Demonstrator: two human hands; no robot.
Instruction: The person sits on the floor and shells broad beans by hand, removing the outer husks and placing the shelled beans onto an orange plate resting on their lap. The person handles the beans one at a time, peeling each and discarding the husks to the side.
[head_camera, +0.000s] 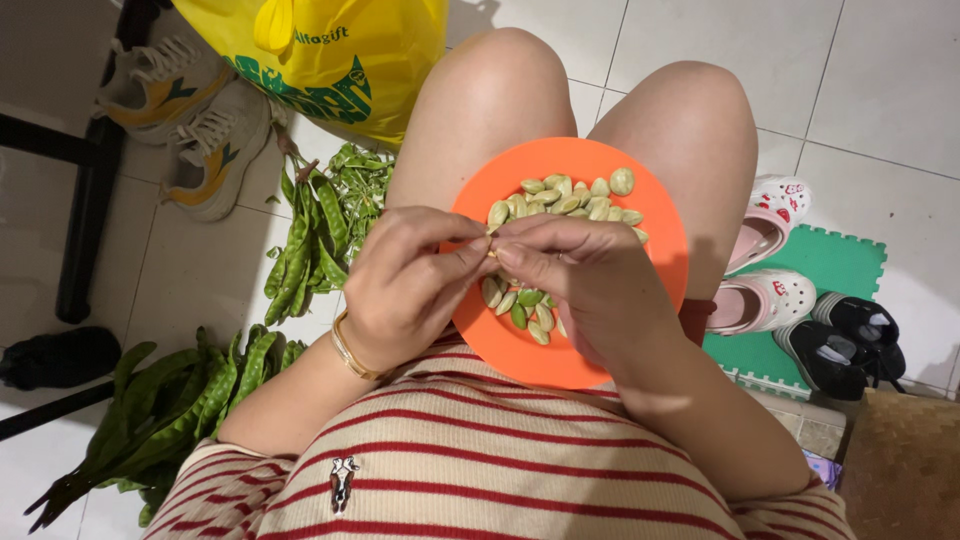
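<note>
At frame centre, over the orange plate (580, 345), I see my left hand (405, 285) and right hand (580, 275) pinched shut on one small bean (492, 253), light, slippery, probably best gripped by fingertips at its edges.

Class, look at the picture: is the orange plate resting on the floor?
No, the orange plate rests on the person's lap, above the floor tiles.

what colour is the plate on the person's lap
Bright orange; the plate shows best in the head view, holding pale green beans.
</note>
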